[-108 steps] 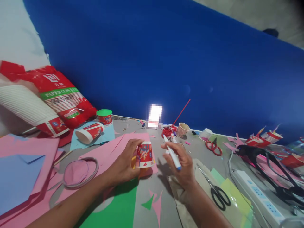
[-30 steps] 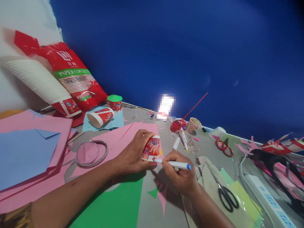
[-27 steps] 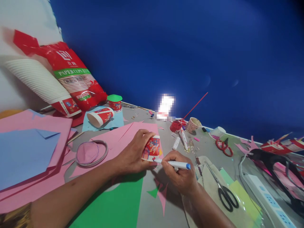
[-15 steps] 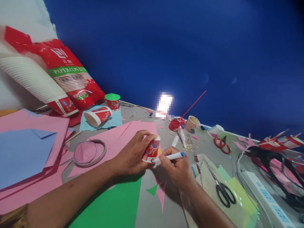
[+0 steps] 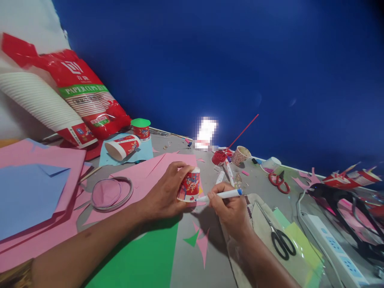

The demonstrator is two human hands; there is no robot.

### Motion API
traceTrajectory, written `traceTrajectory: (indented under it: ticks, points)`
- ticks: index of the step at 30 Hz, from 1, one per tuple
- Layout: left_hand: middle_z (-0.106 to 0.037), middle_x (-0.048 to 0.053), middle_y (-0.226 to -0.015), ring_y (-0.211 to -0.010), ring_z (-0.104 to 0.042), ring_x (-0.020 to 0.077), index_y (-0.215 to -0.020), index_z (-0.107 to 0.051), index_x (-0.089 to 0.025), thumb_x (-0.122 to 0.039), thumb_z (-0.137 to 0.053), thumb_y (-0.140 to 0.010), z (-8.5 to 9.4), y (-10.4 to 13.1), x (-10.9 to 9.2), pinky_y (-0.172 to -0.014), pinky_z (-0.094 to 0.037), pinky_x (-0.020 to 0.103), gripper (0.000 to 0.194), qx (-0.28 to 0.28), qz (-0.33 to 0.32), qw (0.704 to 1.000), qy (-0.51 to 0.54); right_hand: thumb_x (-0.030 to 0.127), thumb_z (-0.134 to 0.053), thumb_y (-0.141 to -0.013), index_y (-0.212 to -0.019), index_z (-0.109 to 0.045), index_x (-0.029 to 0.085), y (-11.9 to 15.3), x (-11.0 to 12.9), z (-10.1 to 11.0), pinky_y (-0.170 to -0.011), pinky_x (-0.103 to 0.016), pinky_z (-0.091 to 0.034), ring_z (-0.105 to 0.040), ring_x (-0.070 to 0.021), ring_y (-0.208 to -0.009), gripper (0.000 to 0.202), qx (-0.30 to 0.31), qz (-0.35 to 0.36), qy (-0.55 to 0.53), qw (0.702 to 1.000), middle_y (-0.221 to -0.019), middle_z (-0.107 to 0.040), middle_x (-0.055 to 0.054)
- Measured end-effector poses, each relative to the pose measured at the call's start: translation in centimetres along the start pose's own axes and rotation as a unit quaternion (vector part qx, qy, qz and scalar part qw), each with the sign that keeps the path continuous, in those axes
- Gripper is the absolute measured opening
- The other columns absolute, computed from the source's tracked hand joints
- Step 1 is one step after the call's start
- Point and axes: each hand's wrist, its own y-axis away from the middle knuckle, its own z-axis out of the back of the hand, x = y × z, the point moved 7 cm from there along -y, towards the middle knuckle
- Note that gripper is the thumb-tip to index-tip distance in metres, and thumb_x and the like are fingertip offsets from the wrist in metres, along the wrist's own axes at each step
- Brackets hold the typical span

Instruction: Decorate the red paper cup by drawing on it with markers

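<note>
Since the earliest view, the white marker with a blue end (image 5: 226, 194) has swung from pointing away to pointing left, its tip now at the white lower edge of the red printed paper cup (image 5: 192, 184). Whether it touches, I cannot tell. The person's right hand (image 5: 230, 209) pinches the marker between thumb and fingers; the left hand (image 5: 165, 191) has its fingers wrapped around the cup's left side, and the cup is near the middle of the grey table (image 5: 187, 266).

Beyond the left forearm lies a large pink paper sheet (image 5: 156, 170), with a bright green sheet (image 5: 144, 256) on the near side. At far left, a red and white paper cup (image 5: 127, 146) lies on its side on light blue paper (image 5: 147, 149). To the right, black-handled scissors (image 5: 282, 242) rest near a white power strip (image 5: 333, 244).
</note>
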Motion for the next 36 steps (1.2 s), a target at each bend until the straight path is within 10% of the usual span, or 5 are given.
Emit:
traceTrajectory:
  ticks: [14, 23, 36]
  points:
    - [-0.046, 0.011, -0.141, -0.138, -0.050, 0.0347, -0.152, -0.033, -0.031, -0.031, -0.086, -0.079, 0.0, -0.1, -0.2, -0.114, -0.051, 0.054, 0.090, 0.005, -0.002, 1.000, 0.027, 0.030, -0.063, -0.090, -0.071, -0.065, 0.020, 0.1, 0.8, -0.3, -0.052, -0.022, -0.042, -0.055, -0.0119, -0.052, 0.022, 0.012, 0.069, 0.061, 0.996, -0.061, -0.064, 0.001]
    - [-0.045, 0.011, -0.141, -0.138, -0.051, 0.0334, -0.150, -0.033, -0.030, -0.017, -0.077, -0.078, 0.1, 0.0, -0.8, -0.115, -0.051, 0.054, 0.085, -0.002, -0.017, 0.999, 0.031, 0.037, -0.064, -0.087, -0.065, -0.059, 0.021, -0.2, -0.2, -0.3, -0.045, -0.022, -0.033, -0.043, -0.0102, -0.047, 0.028, 0.043, -0.026, 0.011, 0.999, -0.053, -0.054, 0.004]
    - [-0.049, 0.013, -0.142, -0.137, -0.051, 0.0339, -0.148, -0.040, -0.028, -0.041, -0.086, -0.081, 0.4, -0.2, -0.2, -0.115, -0.051, 0.055, 0.082, -0.021, 0.027, 0.996, 0.084, 0.034, -0.062, -0.092, -0.072, -0.062, 0.021, -0.3, 0.1, 0.2, -0.046, -0.022, -0.036, -0.046, -0.0102, -0.047, 0.024, 0.002, 0.023, -0.003, 1.000, -0.056, -0.057, 0.004]
